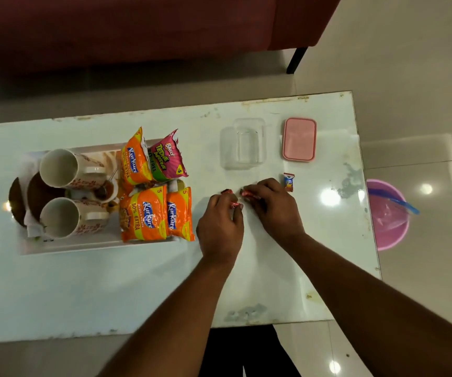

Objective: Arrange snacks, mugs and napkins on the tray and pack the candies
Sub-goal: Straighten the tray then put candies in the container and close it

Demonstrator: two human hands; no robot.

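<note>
A white tray (89, 244) on the left of the table holds two white mugs (61, 168) (64, 217), white napkins (33, 227) under them, and several orange and pink snack packets (144, 214). Right of the tray, my left hand (220, 224) pinches a red wrapped candy (233, 204). My right hand (272, 206) closes on another red candy (248, 194). A third red candy (226, 191) lies just beyond my left fingers. A blue and red candy (288, 181) lies to the right. A clear empty box (244, 144) stands behind my hands, its pink lid (299, 139) beside it.
Brown plates (15, 200) lean at the tray's left end, and a small bowl with a spoon (105, 187) sits between the mugs. A pink bucket (388, 213) stands on the floor past the table's right edge. A dark red sofa (138, 28) runs along the far side.
</note>
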